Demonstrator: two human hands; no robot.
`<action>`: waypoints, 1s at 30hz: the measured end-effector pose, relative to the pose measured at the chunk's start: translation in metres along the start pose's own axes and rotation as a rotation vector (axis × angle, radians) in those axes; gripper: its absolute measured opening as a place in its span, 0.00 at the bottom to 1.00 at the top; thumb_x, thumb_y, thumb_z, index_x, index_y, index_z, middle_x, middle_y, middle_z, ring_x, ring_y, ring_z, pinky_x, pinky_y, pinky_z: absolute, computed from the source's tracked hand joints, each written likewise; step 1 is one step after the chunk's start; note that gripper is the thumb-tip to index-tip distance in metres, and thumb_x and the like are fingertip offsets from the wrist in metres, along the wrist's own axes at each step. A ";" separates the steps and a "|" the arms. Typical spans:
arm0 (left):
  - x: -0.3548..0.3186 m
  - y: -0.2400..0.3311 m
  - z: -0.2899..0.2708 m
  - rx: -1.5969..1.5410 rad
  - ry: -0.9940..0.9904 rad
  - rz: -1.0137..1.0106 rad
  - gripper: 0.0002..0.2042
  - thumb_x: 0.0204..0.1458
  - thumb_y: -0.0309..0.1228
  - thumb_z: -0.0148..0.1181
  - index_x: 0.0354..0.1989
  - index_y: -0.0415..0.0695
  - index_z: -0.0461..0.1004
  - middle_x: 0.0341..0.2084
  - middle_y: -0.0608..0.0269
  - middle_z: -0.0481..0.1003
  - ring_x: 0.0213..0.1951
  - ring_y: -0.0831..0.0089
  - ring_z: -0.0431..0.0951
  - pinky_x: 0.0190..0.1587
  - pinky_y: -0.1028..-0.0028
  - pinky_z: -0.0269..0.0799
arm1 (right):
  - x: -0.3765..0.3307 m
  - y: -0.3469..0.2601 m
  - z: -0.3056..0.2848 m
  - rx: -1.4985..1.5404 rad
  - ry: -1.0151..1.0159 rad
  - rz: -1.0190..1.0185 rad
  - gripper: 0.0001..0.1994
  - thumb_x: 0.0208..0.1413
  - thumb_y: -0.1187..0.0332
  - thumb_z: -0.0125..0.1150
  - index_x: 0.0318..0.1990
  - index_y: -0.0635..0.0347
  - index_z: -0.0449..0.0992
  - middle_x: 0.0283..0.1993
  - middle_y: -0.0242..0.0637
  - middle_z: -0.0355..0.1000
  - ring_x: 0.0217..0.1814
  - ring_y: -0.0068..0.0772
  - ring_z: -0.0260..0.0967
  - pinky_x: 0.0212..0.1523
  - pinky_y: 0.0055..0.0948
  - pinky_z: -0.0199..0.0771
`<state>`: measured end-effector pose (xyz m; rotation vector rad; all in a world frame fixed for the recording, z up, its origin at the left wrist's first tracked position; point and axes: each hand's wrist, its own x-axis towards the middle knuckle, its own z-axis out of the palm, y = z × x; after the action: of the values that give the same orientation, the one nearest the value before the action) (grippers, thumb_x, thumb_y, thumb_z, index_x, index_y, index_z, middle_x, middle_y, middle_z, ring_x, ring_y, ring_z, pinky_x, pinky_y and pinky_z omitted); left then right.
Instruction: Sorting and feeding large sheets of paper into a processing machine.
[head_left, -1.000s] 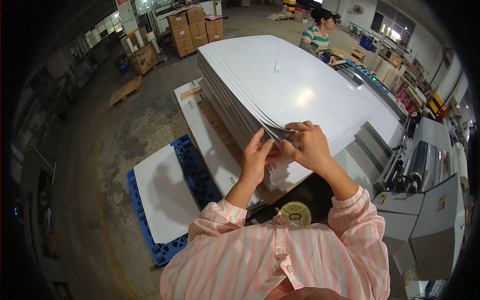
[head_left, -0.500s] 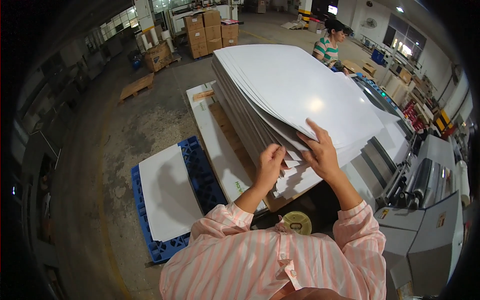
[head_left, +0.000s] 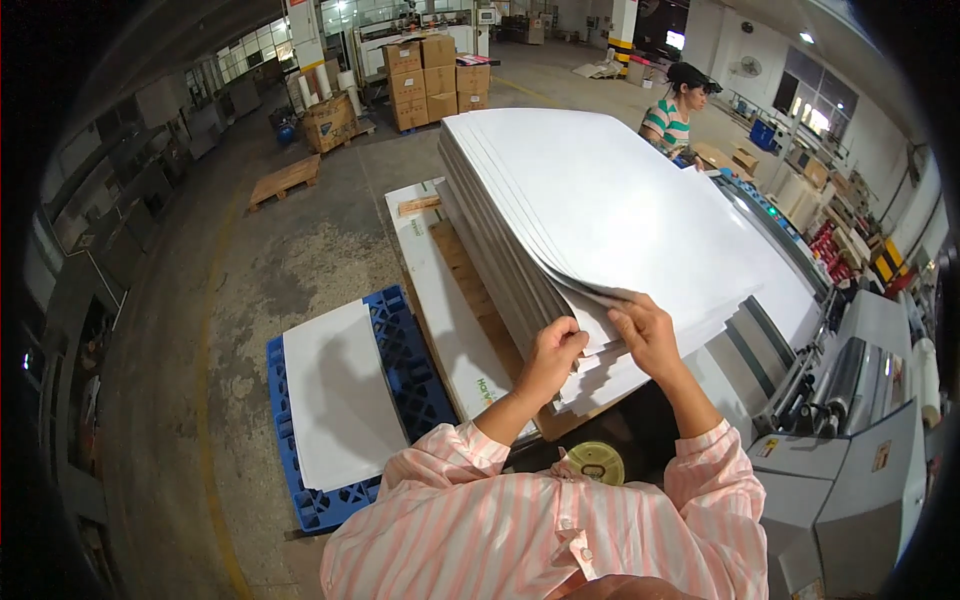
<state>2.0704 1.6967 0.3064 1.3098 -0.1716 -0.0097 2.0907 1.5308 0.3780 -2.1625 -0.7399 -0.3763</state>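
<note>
A tall stack of large white sheets (head_left: 610, 190) rises in front of me, its near edge uneven and stepped. My right hand (head_left: 648, 332) grips the curled near edge of the top few sheets, fingers tucked at their rim and thumb towards the left. Beside it, my left hand (head_left: 553, 355) is closed at the near left corner of the stack, thumb against bent fingers. The corner of a sheet seems pinched there, though the fingers partly cover it. A gap shows between the raised top sheets and those below.
To the left, a blue plastic pallet (head_left: 410, 365) bears a lower pile of white sheets (head_left: 340, 400). A grey machine with rollers (head_left: 850, 385) stands at the right. Another person (head_left: 675, 115) is beyond the stack. Cardboard boxes (head_left: 425, 80) and a wooden pallet (head_left: 285, 180) sit farther back.
My right hand has come down and closed on the sheet edge, its fingers less spread. The lifted top sheets hang lower. My left hand stays at the corner; the whole view has shifted slightly.
</note>
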 end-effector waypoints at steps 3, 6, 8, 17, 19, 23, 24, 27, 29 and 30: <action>0.001 0.000 -0.003 -0.014 -0.052 0.035 0.08 0.54 0.30 0.52 0.36 0.39 0.72 0.26 0.70 0.70 0.28 0.83 0.68 0.34 0.81 0.68 | -0.003 0.004 0.001 -0.287 -0.021 -0.268 0.17 0.53 0.60 0.55 0.44 0.63 0.75 0.54 0.44 0.66 0.53 0.46 0.62 0.51 0.37 0.62; 0.002 0.008 0.002 -0.217 -0.023 0.000 0.17 0.56 0.39 0.53 0.47 0.40 0.72 0.22 0.73 0.68 0.22 0.84 0.68 0.22 0.81 0.66 | -0.002 0.003 -0.003 -0.355 -0.046 -0.295 0.21 0.50 0.55 0.55 0.45 0.64 0.74 0.56 0.44 0.63 0.56 0.48 0.59 0.53 0.38 0.60; 0.005 0.013 0.003 -0.184 -0.054 0.011 0.14 0.56 0.36 0.52 0.46 0.40 0.72 0.24 0.72 0.68 0.25 0.83 0.68 0.28 0.80 0.70 | 0.002 0.010 -0.004 -0.318 0.026 -0.238 0.21 0.53 0.55 0.54 0.42 0.66 0.74 0.50 0.44 0.68 0.51 0.42 0.64 0.50 0.33 0.63; 0.002 0.002 -0.002 0.086 -0.084 0.136 0.10 0.53 0.26 0.53 0.42 0.37 0.74 0.28 0.68 0.70 0.26 0.84 0.70 0.27 0.83 0.66 | 0.006 0.000 -0.003 0.091 0.315 -0.012 0.11 0.55 0.68 0.54 0.40 0.67 0.74 0.46 0.45 0.71 0.47 0.36 0.68 0.48 0.30 0.66; 0.002 0.004 -0.003 0.087 -0.101 0.223 0.09 0.53 0.25 0.53 0.40 0.36 0.74 0.28 0.68 0.70 0.26 0.83 0.71 0.26 0.82 0.67 | -0.003 -0.008 0.003 -0.092 0.050 -0.081 0.09 0.52 0.74 0.55 0.40 0.66 0.74 0.50 0.44 0.70 0.51 0.44 0.66 0.52 0.33 0.65; 0.002 0.002 -0.001 0.094 -0.085 0.208 0.08 0.53 0.25 0.52 0.38 0.35 0.73 0.27 0.65 0.70 0.26 0.81 0.72 0.26 0.81 0.69 | -0.010 -0.004 0.010 -0.462 0.046 -0.292 0.18 0.38 0.78 0.58 0.42 0.61 0.75 0.52 0.40 0.68 0.51 0.46 0.66 0.49 0.35 0.67; 0.001 -0.001 0.000 0.067 -0.084 0.242 0.09 0.53 0.24 0.51 0.41 0.35 0.72 0.26 0.63 0.71 0.26 0.79 0.73 0.26 0.79 0.69 | -0.008 -0.007 0.009 -0.540 0.098 -0.388 0.24 0.33 0.78 0.57 0.46 0.57 0.74 0.53 0.40 0.68 0.48 0.43 0.67 0.45 0.34 0.68; 0.005 -0.021 0.000 -0.163 -0.010 0.215 0.19 0.54 0.24 0.49 0.55 0.38 0.60 0.31 0.60 0.71 0.28 0.76 0.74 0.29 0.79 0.73 | 0.001 -0.018 0.012 -0.620 0.127 -0.527 0.26 0.34 0.78 0.56 0.48 0.54 0.73 0.52 0.42 0.67 0.45 0.42 0.69 0.41 0.34 0.69; 0.002 -0.008 0.007 -0.309 0.009 0.174 0.23 0.55 0.24 0.48 0.59 0.41 0.52 0.33 0.60 0.70 0.30 0.76 0.74 0.31 0.77 0.73 | 0.002 -0.018 0.009 -0.639 0.098 -0.527 0.28 0.35 0.79 0.55 0.51 0.52 0.71 0.54 0.43 0.66 0.42 0.41 0.70 0.38 0.33 0.70; 0.000 -0.002 0.007 -0.441 0.050 0.158 0.28 0.56 0.24 0.47 0.63 0.43 0.43 0.34 0.61 0.69 0.32 0.76 0.74 0.33 0.76 0.74 | 0.003 -0.018 0.007 -0.657 0.071 -0.556 0.26 0.35 0.79 0.55 0.49 0.53 0.72 0.55 0.43 0.65 0.43 0.42 0.69 0.39 0.33 0.69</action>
<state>2.0695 1.6898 0.3062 0.8539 -0.2165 0.1137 2.0817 1.5465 0.3856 -2.4807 -1.3145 -1.1063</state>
